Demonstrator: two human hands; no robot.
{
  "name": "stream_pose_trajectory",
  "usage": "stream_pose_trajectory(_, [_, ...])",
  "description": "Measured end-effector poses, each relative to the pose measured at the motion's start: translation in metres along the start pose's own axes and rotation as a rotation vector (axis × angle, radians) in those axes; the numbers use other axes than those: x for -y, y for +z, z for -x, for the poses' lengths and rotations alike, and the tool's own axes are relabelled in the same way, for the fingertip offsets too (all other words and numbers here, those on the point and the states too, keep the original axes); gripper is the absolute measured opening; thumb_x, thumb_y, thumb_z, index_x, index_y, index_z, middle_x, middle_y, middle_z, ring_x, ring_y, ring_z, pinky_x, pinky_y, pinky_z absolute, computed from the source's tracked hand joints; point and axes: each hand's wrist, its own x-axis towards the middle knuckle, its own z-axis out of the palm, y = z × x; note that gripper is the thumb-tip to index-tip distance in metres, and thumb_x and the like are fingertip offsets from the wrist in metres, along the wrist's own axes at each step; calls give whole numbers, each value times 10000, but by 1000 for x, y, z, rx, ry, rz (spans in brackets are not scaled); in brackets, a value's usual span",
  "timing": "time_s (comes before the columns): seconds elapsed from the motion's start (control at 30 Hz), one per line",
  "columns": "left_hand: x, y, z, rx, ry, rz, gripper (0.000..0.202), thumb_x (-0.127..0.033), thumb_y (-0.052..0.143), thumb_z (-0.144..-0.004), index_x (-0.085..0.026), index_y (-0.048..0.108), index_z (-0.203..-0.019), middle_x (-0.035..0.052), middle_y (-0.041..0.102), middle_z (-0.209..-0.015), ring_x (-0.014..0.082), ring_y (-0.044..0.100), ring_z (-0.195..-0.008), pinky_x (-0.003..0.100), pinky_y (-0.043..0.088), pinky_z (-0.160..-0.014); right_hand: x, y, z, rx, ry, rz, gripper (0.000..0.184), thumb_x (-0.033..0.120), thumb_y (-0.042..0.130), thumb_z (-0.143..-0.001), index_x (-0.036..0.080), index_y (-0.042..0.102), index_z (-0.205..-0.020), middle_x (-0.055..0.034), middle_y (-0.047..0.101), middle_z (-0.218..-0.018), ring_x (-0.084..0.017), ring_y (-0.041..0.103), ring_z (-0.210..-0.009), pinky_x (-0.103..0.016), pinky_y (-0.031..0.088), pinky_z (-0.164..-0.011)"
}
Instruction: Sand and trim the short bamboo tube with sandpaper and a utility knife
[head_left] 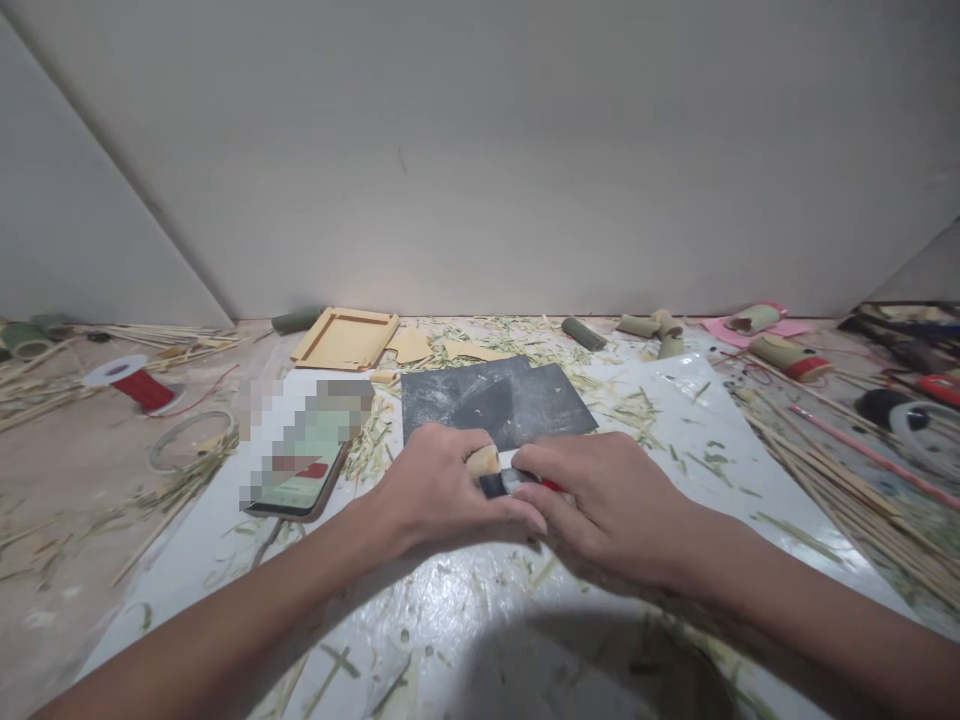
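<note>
Sheeting point(420, 600), glossy and white, carries overlapping dark grey sheets point(487, 400) toward its far edge; over its middle, close together, our left hand point(442, 488) grips a pale tan rounded piece point(482, 461), our right hand point(606, 490) a partly hidden red-and-silver tool point(516, 480).

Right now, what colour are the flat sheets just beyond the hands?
The sheets are dark grey with pale dusty smears, seen in the head view.
</note>
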Motion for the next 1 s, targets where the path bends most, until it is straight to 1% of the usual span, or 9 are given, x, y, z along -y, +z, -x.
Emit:
stream_pose_trajectory(0.1, [1, 0, 0, 41, -19, 30, 538, -674, 682, -589, -185, 459, -551, -55, 450, -502, 104, 367, -507, 246, 235, -462, 1, -3, 1, 55, -16, -5, 258, 340, 353, -966, 215, 479, -779, 19, 526, -695, -141, 439, -608, -283, 202, -565])
stream_pose_trajectory(0.17, [2, 0, 0, 66, -16, 51, 532, -666, 684, -594, -183, 464, -558, -57, 457, -505, 101, 373, -507, 243, 233, -461, 2, -6, 2, 105, -41, -29, 253, 320, 322, -976, 214, 456, -790, 20, 512, -697, -141, 419, -596, -284, 207, -565])
stream_pose_trajectory(0.33, [3, 1, 1, 44, 48, 46, 536, -659, 658, -644, -175, 448, -552, -55, 447, -500, 100, 389, -504, 247, 237, -477, 2, -8, 3, 154, -51, 5, 258, 323, 332, -963, 210, 399, -741, 13, 495, -694, -143, 374, -574, -290, 196, -551])
stream_pose_trajectory(0.57, [2, 1, 1, -18, 119, 15, 546, -640, 674, -660, -167, 433, -532, -53, 423, -478, 91, 368, -481, 253, 227, -485, -2, -7, 3, 149, -25, 1, 261, 364, 372, -940, 217, 395, -725, 32, 488, -641, -141, 393, -553, -283, 190, -538])
stream_pose_trajectory(0.8, [1, 1, 1, -92, 129, -12, 648, -750, 615, -634, -165, 366, -508, -52, 382, -458, 87, 331, -469, 259, 219, -488, -2, -6, 3, 63, -41, 9, 270, 387, 364, -928, 217, 387, -720, 30, 480, -629, -142, 377, -536, -282, 174, -538])
stream_pose_trajectory(1.0, [2, 2, 2, -101, 120, 5, 610, -706, 639, -646, -169, 385, -506, -56, 377, -460, 85, 316, -463, 256, 196, -470, -1, -6, 4, 44, -42, 79, 234, 364, 354, -918, 214, 412, -748, 9, 520, -667, -156, 428, -558, -287, 175, -542])
